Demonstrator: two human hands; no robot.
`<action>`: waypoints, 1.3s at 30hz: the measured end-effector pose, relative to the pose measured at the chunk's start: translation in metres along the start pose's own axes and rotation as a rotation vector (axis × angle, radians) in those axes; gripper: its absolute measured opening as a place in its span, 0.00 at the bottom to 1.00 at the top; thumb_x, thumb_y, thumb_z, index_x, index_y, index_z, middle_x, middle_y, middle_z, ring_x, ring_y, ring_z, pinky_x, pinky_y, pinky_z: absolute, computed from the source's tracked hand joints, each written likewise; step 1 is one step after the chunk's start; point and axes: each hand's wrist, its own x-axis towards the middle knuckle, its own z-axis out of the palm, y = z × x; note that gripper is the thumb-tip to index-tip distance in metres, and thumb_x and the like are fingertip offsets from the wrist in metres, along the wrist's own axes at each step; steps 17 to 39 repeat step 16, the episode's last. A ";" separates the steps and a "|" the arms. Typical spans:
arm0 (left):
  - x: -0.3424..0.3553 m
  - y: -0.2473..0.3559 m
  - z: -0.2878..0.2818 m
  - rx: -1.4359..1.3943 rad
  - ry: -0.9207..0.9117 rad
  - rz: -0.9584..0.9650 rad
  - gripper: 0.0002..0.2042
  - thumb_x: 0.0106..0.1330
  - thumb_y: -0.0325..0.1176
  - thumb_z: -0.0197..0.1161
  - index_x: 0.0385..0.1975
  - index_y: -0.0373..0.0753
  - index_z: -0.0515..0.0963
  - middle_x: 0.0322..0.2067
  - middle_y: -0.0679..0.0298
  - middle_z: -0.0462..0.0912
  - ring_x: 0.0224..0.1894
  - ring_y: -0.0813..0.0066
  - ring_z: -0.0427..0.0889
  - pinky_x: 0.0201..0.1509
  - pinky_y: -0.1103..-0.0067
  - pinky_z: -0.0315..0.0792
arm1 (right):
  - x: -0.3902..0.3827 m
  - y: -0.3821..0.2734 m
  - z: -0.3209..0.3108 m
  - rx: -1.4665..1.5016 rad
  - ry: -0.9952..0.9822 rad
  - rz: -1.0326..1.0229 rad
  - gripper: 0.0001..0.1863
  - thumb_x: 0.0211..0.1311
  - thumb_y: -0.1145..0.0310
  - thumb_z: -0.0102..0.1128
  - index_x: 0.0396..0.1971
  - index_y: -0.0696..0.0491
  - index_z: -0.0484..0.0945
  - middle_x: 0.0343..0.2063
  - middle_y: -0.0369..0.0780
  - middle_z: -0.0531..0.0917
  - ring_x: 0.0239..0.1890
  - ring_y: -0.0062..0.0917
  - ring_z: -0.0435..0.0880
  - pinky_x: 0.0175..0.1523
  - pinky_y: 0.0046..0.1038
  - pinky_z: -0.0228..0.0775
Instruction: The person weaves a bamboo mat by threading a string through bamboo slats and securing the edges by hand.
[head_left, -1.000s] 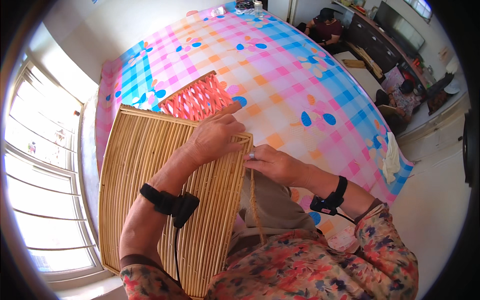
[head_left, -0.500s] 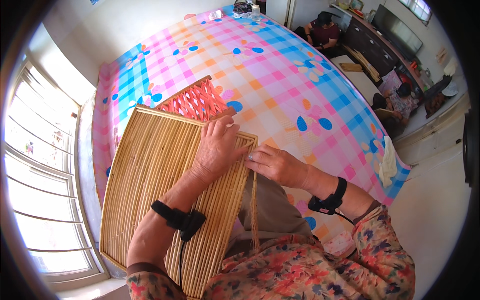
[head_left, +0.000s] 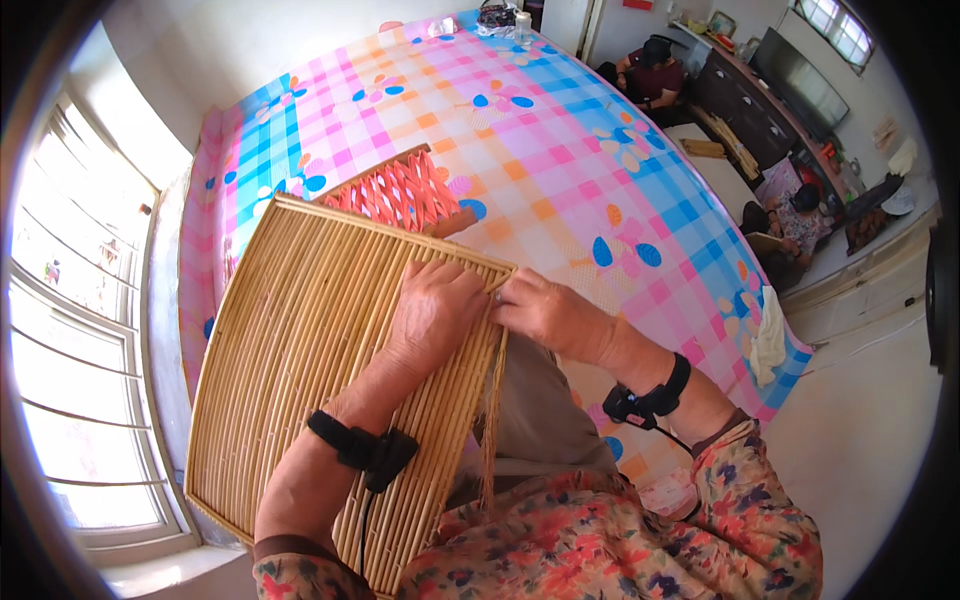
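A large flat panel of yellow reed stalks, bound side by side with a plaited rim, leans across my lap. My left hand lies on its face near the upper right corner, fingers curled and thumb turned toward that corner. At the corner itself, my right hand pinches the rim, its fingertips partly hidden against the reeds. From below the fingers a thin bundle of straw strands hangs along the panel's right edge. Just beyond the top edge sits a wooden frame laced with red strips, partly covered by the panel.
A checked, flowered sheet spreads over the broad surface before me. A white cloth lies at its right edge; a jar stands at the far end. A barred window is on the left. Two people sit at the far right by a dark cabinet.
My left fingers have come back from over the top edge onto the panel's face. The panel has shifted slightly left, and the hanging strands have swung left. My right hand stays at the corner.
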 end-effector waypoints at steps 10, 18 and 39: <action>0.001 -0.010 -0.003 -0.122 -0.096 -0.029 0.04 0.55 0.30 0.63 0.28 0.39 0.77 0.30 0.60 0.79 0.39 0.58 0.77 0.48 0.67 0.67 | 0.016 0.005 -0.008 0.132 -0.122 -0.011 0.08 0.50 0.74 0.56 0.33 0.55 0.78 0.35 0.39 0.76 0.44 0.34 0.75 0.49 0.30 0.73; -0.003 -0.004 -0.003 -0.109 -0.028 0.036 0.05 0.56 0.32 0.62 0.25 0.39 0.76 0.29 0.59 0.78 0.38 0.59 0.77 0.45 0.66 0.67 | 0.019 0.016 -0.010 0.247 -0.156 -0.017 0.11 0.50 0.72 0.61 0.37 0.52 0.79 0.35 0.39 0.77 0.44 0.35 0.74 0.53 0.29 0.69; -0.003 -0.004 -0.003 -0.109 -0.028 0.036 0.05 0.56 0.32 0.62 0.25 0.39 0.76 0.29 0.59 0.78 0.38 0.59 0.77 0.45 0.66 0.67 | 0.019 0.016 -0.010 0.247 -0.156 -0.017 0.11 0.50 0.72 0.61 0.37 0.52 0.79 0.35 0.39 0.77 0.44 0.35 0.74 0.53 0.29 0.69</action>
